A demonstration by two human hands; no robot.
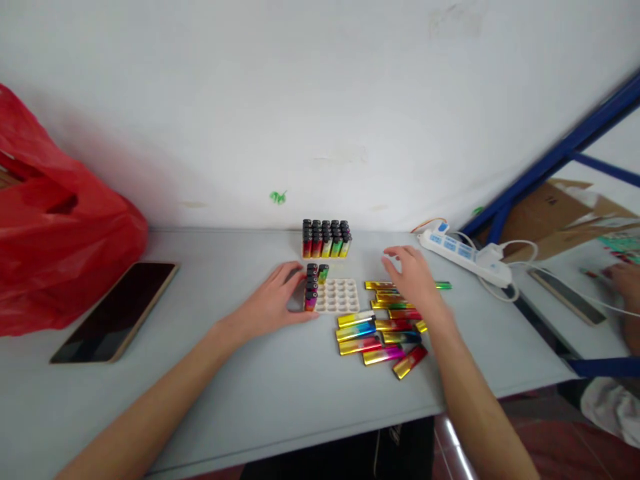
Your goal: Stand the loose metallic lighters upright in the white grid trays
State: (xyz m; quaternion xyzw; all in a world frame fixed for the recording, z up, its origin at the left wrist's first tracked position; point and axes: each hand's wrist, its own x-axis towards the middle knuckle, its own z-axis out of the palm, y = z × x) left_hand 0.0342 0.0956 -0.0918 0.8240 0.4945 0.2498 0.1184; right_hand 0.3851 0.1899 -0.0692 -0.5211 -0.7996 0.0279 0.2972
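Observation:
My left hand [273, 297] is curved around the left end of a white tray [343, 297] with round cells, thumb at its near corner and fingers at the far one. A row of black-topped lighters [311, 293] stands upright along the tray's left side, with one green-yellow lighter [323, 273] in the column beside it. My right hand [413, 273] hovers over the right of a loose pile of shiny lighters [383, 323] lying flat. Its thumb and fingers are apart, and nothing shows between them.
An upright block of lighters [327, 239] stands near the wall. Left are a dark-screened tablet [117, 310] and a red plastic bag [60, 227]. A power strip [465, 257] with cables lies right, beside a blue frame [540, 160]. Beyond it another person's hand [625, 287] shows.

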